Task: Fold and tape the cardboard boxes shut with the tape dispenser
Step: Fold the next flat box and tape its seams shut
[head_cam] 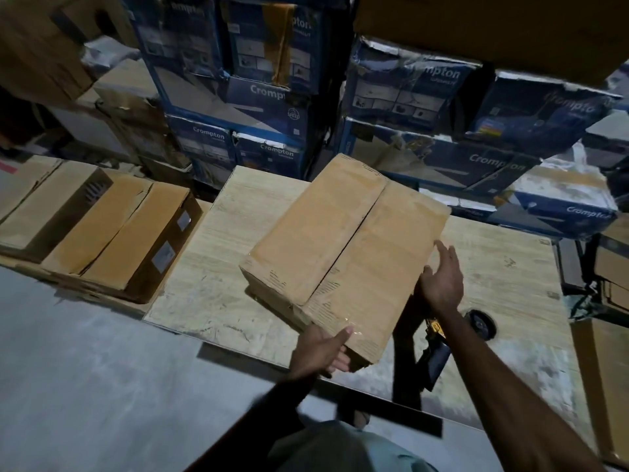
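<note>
Head view: at the table (211, 267) front edge, left hand (320, 352) pinches the cardboard box (343, 253) corner, right hand (440, 281) straight-fingered against its side.

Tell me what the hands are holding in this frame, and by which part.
The cardboard box. The left hand grips its near end, thumb on top and fingers beneath. The right hand is open at its right side.

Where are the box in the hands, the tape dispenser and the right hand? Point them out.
cardboard box (326, 240): head view, on its top face, left of the centre seam.
tape dispenser (435, 357): head view, on its dark body.
right hand (442, 281): head view, on the back of the hand.
</note>
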Demonstrator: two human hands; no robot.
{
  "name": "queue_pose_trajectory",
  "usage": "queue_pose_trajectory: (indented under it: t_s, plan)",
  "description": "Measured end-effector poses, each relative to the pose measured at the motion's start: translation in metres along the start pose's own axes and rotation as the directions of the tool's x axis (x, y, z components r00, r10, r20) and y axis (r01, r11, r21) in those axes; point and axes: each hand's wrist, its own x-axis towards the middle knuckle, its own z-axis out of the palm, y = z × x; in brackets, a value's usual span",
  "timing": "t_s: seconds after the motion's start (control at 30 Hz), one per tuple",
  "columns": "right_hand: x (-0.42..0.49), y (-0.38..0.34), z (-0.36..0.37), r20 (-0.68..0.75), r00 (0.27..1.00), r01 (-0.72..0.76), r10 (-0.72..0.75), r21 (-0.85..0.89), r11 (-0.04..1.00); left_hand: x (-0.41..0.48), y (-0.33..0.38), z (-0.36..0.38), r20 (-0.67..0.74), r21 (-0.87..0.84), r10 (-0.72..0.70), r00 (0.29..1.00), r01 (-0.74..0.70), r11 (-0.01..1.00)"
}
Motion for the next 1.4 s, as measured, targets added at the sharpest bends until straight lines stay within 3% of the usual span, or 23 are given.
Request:
queue_pose_trajectory:
  t_s: [0.07,0.13,0.2,0.23,0.27,0.3,0.33,0.37,0.43,0.5,0.57,0.67,0.77,0.93,1.2,1.27,1.33,1.4]
  plan:
    - [-0.019,-0.008,-0.001,-0.018,0.980,-0.183,0.196,0.286,0.941,0.000,0.005,0.004,0.104,0.037,0.006,0.995,-0.010,0.999]
    - [-0.043,-0.020,-0.006,0.030,0.969,-0.234,0.244,0.422,0.876,-0.001,0.009,-0.002,0.153,0.107,0.037,0.988,-0.054,0.993]
    - [-0.073,-0.031,-0.012,0.086,0.970,-0.241,0.227,0.478,0.845,-0.001,0.014,-0.016,0.019,0.185,0.177,0.984,-0.177,0.967]
    - [-0.088,-0.034,-0.012,0.096,0.980,-0.198,0.173,0.464,0.864,0.000,0.018,-0.028,-0.114,0.291,0.306,0.945,-0.262,0.920]
    - [-0.103,-0.038,-0.014,0.117,0.989,-0.130,0.090,0.399,0.907,-0.001,0.024,-0.041,-0.238,0.446,0.459,0.856,-0.324,0.834]
    - [-0.118,-0.041,-0.013,0.156,0.988,-0.047,-0.002,0.306,0.951,0.002,0.031,-0.056,-0.285,0.609,0.599,0.748,-0.341,0.716]
    - [-0.132,-0.043,-0.012,0.216,0.971,0.055,-0.101,0.207,0.977,0.007,0.038,-0.073,-0.245,0.749,0.689,0.682,-0.318,0.582]
    - [-0.145,-0.045,-0.012,0.296,0.937,0.156,-0.183,0.114,0.981,0.017,0.042,-0.092,-0.151,0.846,0.710,0.688,-0.282,0.453]
    - [-0.163,-0.045,-0.008,0.430,0.867,0.300,-0.250,-0.050,0.953,0.038,0.046,-0.127,0.017,0.939,0.630,0.776,-0.229,0.256]
    - [-0.167,-0.037,-0.002,0.488,0.839,0.350,-0.239,-0.148,0.925,0.054,0.041,-0.148,0.106,0.959,0.564,0.819,-0.235,0.161]
    - [-0.162,-0.026,0.003,0.499,0.835,0.332,-0.230,-0.125,0.935,0.064,0.032,-0.152,0.125,0.939,0.550,0.826,-0.278,0.204]
    - [-0.144,-0.013,0.004,0.529,0.801,0.359,-0.282,-0.046,0.932,0.069,0.024,-0.140,0.031,0.894,0.621,0.783,-0.300,0.333]
    - [-0.113,-0.003,-0.006,0.567,0.771,0.398,-0.290,-0.073,0.915,0.074,0.014,-0.117,-0.046,0.862,0.696,0.717,-0.324,0.390]
    - [-0.061,0.007,-0.021,0.587,0.745,0.457,-0.317,-0.103,0.883,0.085,0.013,-0.081,-0.124,0.802,0.718,0.684,-0.357,0.479]
    - [-0.057,0.015,-0.010,0.511,0.761,0.492,-0.401,-0.051,0.869,0.099,0.018,-0.081,-0.079,0.769,0.731,0.677,-0.425,0.477]
    - [-0.064,0.016,-0.013,0.436,0.814,0.405,-0.384,0.048,0.913,0.097,0.020,-0.081,-0.083,0.769,0.713,0.696,-0.410,0.490]
    - [-0.080,0.022,-0.017,0.234,0.936,0.200,-0.263,0.262,0.944,0.092,0.023,-0.079,-0.087,0.775,0.676,0.732,-0.376,0.507]
    - [-0.102,0.033,-0.019,-0.056,0.997,-0.019,0.048,0.430,0.903,0.086,0.024,-0.077,-0.091,0.779,0.658,0.748,-0.358,0.515]
